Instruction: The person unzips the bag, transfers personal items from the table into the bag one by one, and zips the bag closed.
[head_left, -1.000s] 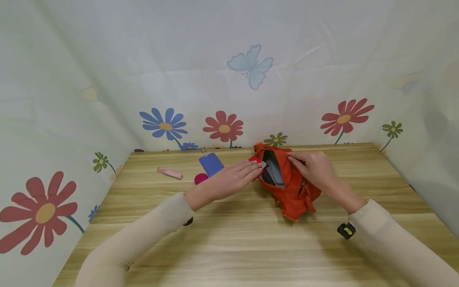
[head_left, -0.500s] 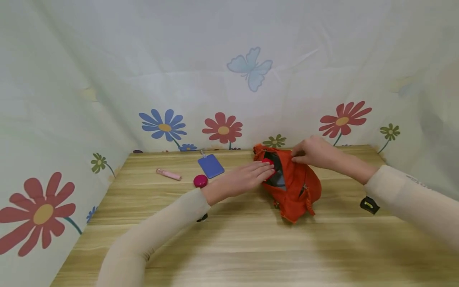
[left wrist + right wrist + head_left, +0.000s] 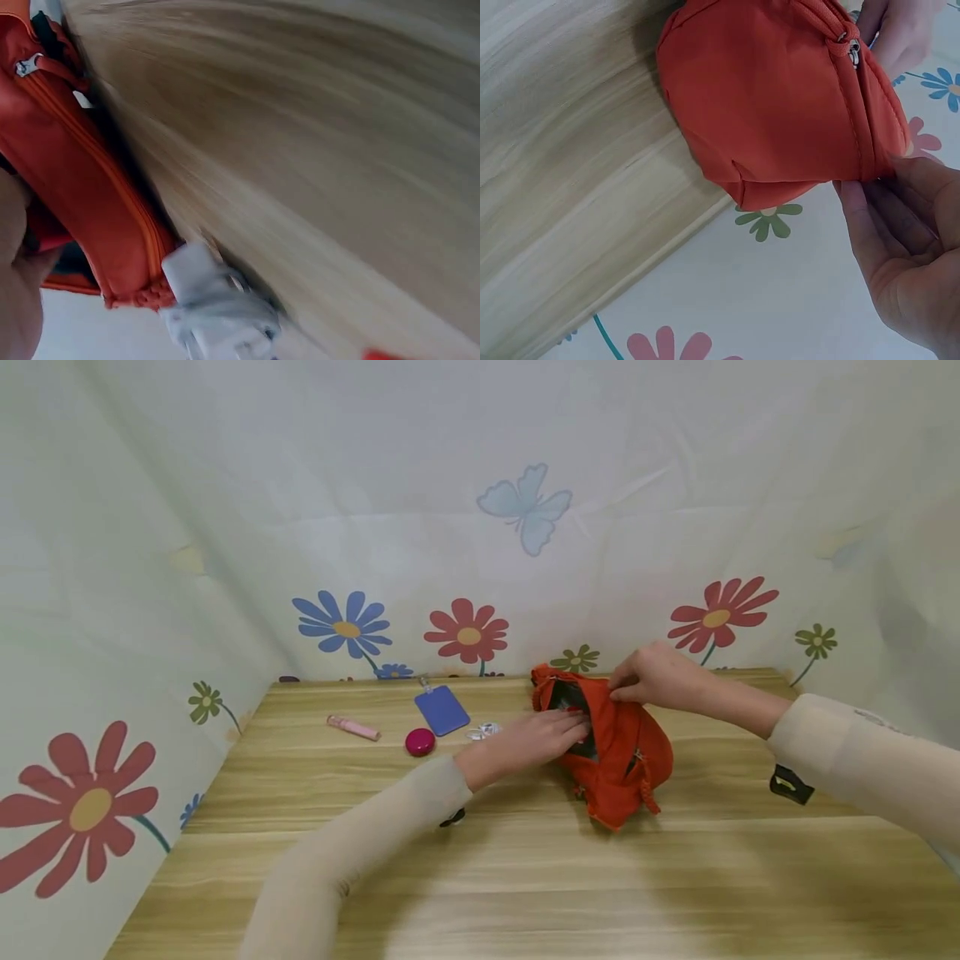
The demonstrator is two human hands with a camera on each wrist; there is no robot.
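A soft orange-red fabric zip bag (image 3: 626, 760) sits on the counter (image 3: 540, 885), mouth gaping; a small red object (image 3: 46, 231) shows partly inside, its shape unclear.

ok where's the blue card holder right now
In the head view, the blue card holder lies left of the orange bag, near the table's back edge, behind the round magenta case.

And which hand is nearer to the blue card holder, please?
Left. The left hand is to the right of the blue card holder, partly inside the orange bag; the right hand is farther right, pinching the bag's edge.
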